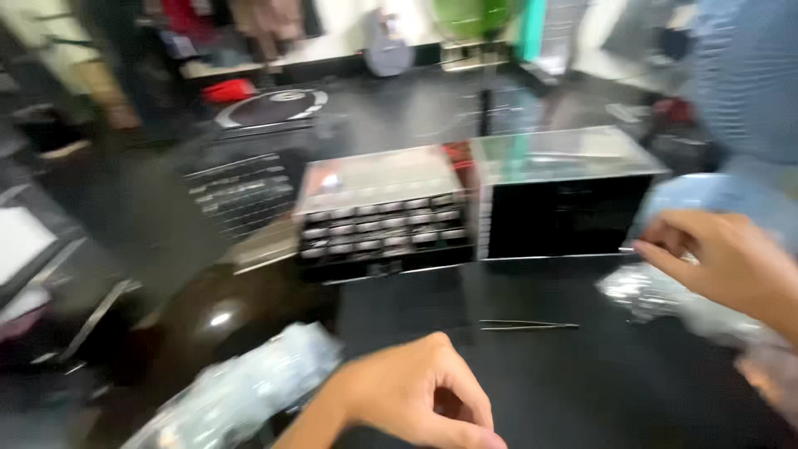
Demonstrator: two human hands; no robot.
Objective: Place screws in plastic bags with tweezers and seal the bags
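1. Left hand (pixel 420 391) low on the black mat (pixel 540 391), fingers curled narrow, thumb to forefinger; whether it pinches anything, cannot tell.
2. Right hand (pixel 731 262) holds the edge of a clear bag (pixel 657 295) at the mat's right.
3. Tweezers (pixel 528 325) lie loose between the hands; a sweeping wrist could knock them.
4. Drawer box (pixel 382 212) close behind; bag contents may spill.

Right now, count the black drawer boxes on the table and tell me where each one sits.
2. The left box shows rows of small drawers, centre of the table. The right box stands against it, its dark face towards the right hand. Blur may hide others behind.
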